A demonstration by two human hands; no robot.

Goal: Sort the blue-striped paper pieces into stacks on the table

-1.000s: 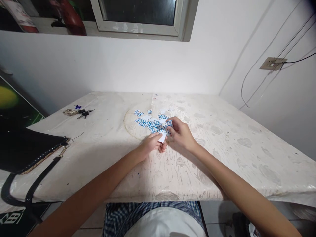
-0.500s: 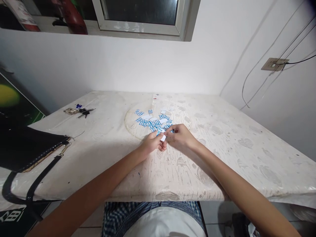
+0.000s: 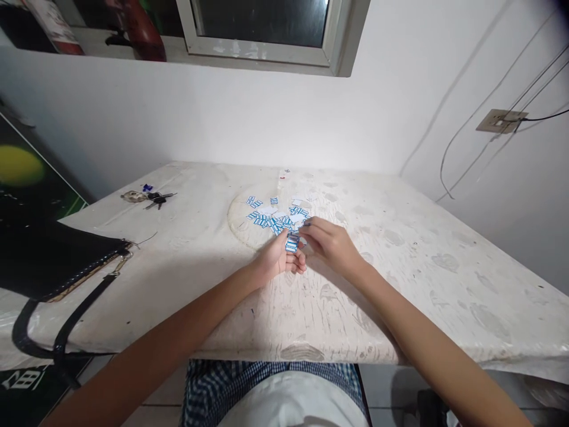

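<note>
My left hand (image 3: 278,258) is turned palm up and holds a small white paper card with blue markings (image 3: 291,243) between thumb and fingers. Close on its right, my right hand (image 3: 331,242) has thumb and fingers pinched together; whether something small is between the fingertips I cannot make out. Just beyond both hands lies a loose pile of similar blue-marked paper cards (image 3: 262,220), several of them showing a plain white side. Part of the pile is hidden behind my hands.
A plastic-covered table (image 3: 200,219) spreads around the pile. Keys (image 3: 156,200) lie at the back left, and a black bag with a strap (image 3: 66,261) sits on the left edge. A window (image 3: 262,29) and a wall socket (image 3: 501,121) are on the wall behind.
The card in my left hand showed a white face before; now a blue-marked face shows. My right hand has drawn slightly away from it. The whole view has shifted a little.
</note>
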